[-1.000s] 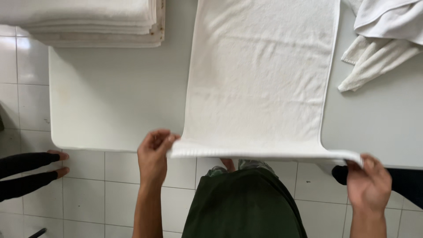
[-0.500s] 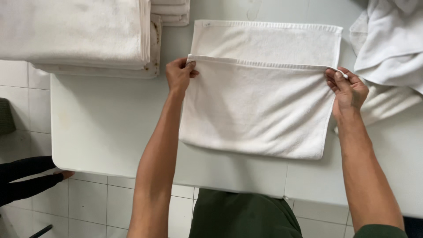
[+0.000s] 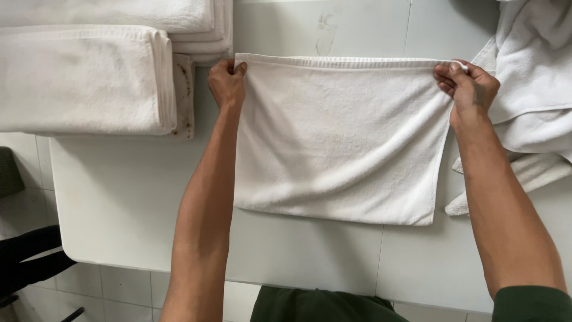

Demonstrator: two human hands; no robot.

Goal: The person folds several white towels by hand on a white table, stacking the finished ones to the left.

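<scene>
1. A white towel (image 3: pixel 342 137) is spread on the white table (image 3: pixel 119 203), in the middle of the view and a little toward 1 o'clock.
2. The towel is judged to be already doubled over once: its near edge reads as a fold, and its two far corners are brought together at the far side.
3. The far left corner is pinched by the left hand (image 3: pixel 227 83), at about 11 o'clock from the towel's middle; the fingers are closed narrowly on the hem.
4. The far right corner is pinched by the right hand (image 3: pixel 468 86), at about 1 o'clock, fingers likewise closed on the hem.
5. The far edge is pulled fairly straight between the hands, while slack ripples remain in the lower half (so smoothing looks unfinished).
6. A stack of folded towels (image 3: pixel 83 77) is seen at 10 o'clock, so some work appears complete.
7. A heap of loose towels (image 3: pixel 530 71) lies at 2 o'clock, apparently left to be folded.
</scene>
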